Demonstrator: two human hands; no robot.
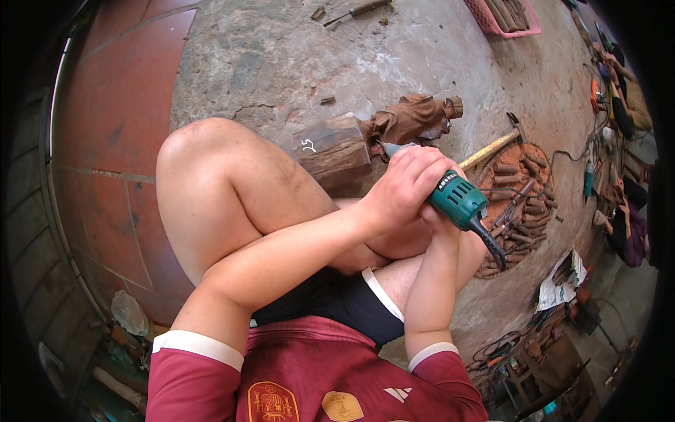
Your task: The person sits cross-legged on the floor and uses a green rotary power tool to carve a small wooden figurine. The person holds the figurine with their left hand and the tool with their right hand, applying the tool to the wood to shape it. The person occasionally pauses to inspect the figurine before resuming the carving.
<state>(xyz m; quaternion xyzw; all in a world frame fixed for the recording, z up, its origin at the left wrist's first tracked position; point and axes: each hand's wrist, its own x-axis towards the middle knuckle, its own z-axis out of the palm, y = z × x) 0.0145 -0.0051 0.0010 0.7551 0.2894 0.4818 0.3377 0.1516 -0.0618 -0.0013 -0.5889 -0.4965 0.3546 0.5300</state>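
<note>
Both my hands are closed around a green electric rotary grinder (458, 201). My left hand (408, 184) wraps over the front of its body. Beneath it, my right hand (439, 219) grips too, its fingers largely hidden by the left hand and the tool. The grinder's narrow grey nose points at a brown wood carving (415, 117) on the floor beyond my bent legs. Its tip is at the recess between the carved figure part and the squared uncut block, which bears a white mark; whether it touches the wood I cannot tell.
A hammer (490, 149) with a yellow handle lies right of the carving, beside a round tray holding several wooden-handled chisels (524, 228). A pink basket (500, 28) stands far right, a chisel (358, 12) at the far edge. Cords and other people (626, 211) are at right.
</note>
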